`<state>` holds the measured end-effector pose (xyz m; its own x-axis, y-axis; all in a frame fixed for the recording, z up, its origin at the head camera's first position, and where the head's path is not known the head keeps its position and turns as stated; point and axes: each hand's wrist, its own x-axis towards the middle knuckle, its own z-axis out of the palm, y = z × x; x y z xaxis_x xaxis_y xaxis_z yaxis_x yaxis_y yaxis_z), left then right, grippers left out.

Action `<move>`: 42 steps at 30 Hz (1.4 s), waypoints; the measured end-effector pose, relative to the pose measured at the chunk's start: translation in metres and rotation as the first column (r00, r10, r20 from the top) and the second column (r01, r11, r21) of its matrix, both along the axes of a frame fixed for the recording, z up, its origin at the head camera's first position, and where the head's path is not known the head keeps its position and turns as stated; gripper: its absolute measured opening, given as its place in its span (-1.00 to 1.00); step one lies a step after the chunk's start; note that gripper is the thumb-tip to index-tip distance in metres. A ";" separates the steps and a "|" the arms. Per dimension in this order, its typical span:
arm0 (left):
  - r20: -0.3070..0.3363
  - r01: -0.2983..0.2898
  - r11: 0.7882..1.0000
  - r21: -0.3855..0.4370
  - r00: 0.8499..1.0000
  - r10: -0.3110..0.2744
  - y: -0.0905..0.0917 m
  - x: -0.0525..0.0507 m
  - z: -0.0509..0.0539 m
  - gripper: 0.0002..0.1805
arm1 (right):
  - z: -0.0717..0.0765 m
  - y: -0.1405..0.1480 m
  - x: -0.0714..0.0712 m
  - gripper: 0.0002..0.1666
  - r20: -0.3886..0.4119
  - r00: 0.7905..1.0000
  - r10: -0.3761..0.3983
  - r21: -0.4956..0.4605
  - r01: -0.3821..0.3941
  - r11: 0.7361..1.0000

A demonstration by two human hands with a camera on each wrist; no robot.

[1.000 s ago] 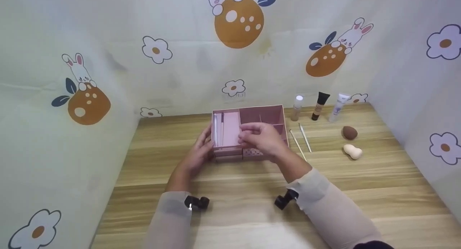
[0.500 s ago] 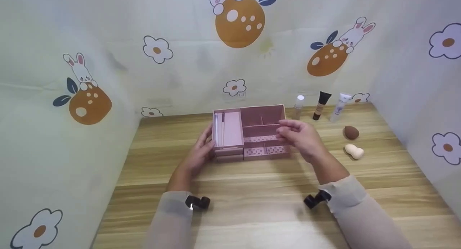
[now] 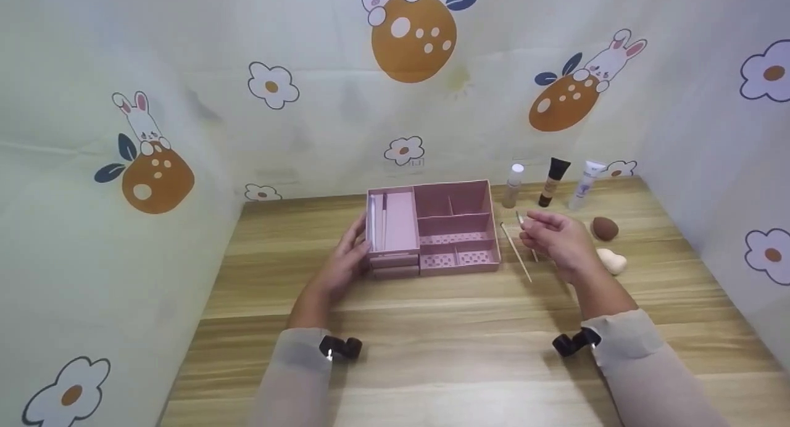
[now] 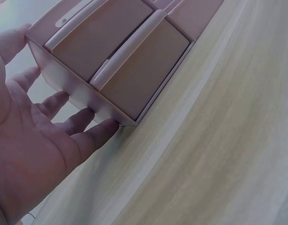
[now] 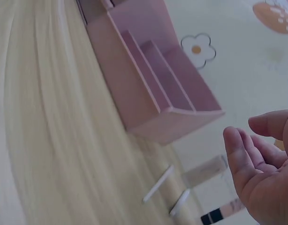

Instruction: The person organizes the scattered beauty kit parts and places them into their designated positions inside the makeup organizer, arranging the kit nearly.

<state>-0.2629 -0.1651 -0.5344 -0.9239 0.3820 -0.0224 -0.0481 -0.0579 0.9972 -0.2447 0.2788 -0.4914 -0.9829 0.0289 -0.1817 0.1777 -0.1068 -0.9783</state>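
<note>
A pink desk organizer (image 3: 458, 229) stands on the wooden table, with drawers (image 4: 139, 61) at its front left. Two slender brushes (image 3: 384, 220) lie in its upper left tray. My left hand (image 3: 340, 263) touches the organizer's left side; in the left wrist view its fingertips rest along that wall. My right hand (image 3: 561, 242) hovers over two thin brushes right of the organizer. One brush (image 3: 516, 252) shows fully, while the fingers partly cover the other brush (image 3: 519, 218). The right wrist view shows the right hand's (image 5: 263, 164) thumb and fingers apart, nothing between them.
Behind the right hand stand a white-capped clear bottle (image 3: 513, 186), a black-capped tube (image 3: 553, 183) and a white tube (image 3: 586, 186). To its right lie a brown sponge (image 3: 605, 228) and a beige sponge (image 3: 613, 261). A patterned cloth (image 3: 333, 118) hangs behind the table.
My right hand has moved right, from over the organizer to above the brushes on the table. The left hand has stayed at the organizer's side.
</note>
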 end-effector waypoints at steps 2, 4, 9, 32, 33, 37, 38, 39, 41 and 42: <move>0.002 -0.004 1.000 0.002 1.000 0.004 0.000 0.000 0.000 -0.22 | -0.006 0.004 -0.003 -0.25 0.011 1.000 -0.016 0.005 0.016 1.000; 0.003 -0.007 1.000 0.008 1.000 0.007 0.000 -0.001 -0.001 -0.22 | -0.012 0.006 -0.005 -0.23 0.029 0.999 -0.034 0.011 0.033 0.999; 0.004 -0.018 1.000 0.010 1.000 0.018 0.001 -0.002 -0.002 -0.24 | -0.027 0.011 -0.011 -0.23 0.079 0.993 -0.082 0.044 0.079 0.996; -0.002 -0.008 1.000 0.011 1.000 0.008 0.002 -0.001 0.001 -0.23 | -0.054 0.026 -0.015 -0.21 0.040 0.999 -0.019 0.492 -0.003 0.870; -0.004 -0.006 1.000 0.011 1.000 0.006 0.002 -0.001 0.001 -0.22 | -0.053 0.026 -0.015 -0.21 0.038 0.999 -0.009 0.526 -0.013 0.850; 0.000 0.001 1.000 0.025 1.000 -0.001 0.002 -0.001 0.000 -0.22 | -0.051 0.027 -0.015 -0.22 0.040 0.999 0.014 0.658 -0.036 0.752; 0.002 0.002 1.000 0.029 1.000 -0.002 0.002 -0.001 0.000 -0.21 | -0.051 0.026 -0.015 -0.22 0.038 0.999 0.019 0.682 -0.040 0.730; 0.006 0.000 0.999 0.033 1.000 0.000 0.001 -0.001 0.000 -0.21 | -0.050 0.026 -0.015 -0.22 0.039 0.999 0.026 0.692 -0.046 0.721; 0.010 -0.002 1.000 0.031 1.000 0.002 0.001 -0.001 0.000 -0.21 | -0.049 0.025 -0.015 -0.23 0.042 0.999 0.027 0.710 -0.049 0.702; 0.010 -0.002 1.000 0.027 1.000 0.002 0.001 -0.001 0.000 -0.20 | -0.048 0.024 -0.015 -0.24 0.042 0.999 0.028 0.719 -0.050 0.693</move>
<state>-0.2635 -0.1642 -0.5341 -0.9246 0.3804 -0.0212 -0.0578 -0.0851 0.9947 -0.2593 0.3031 -0.5398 -0.9816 0.1232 -0.1462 0.1912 0.6354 -0.7481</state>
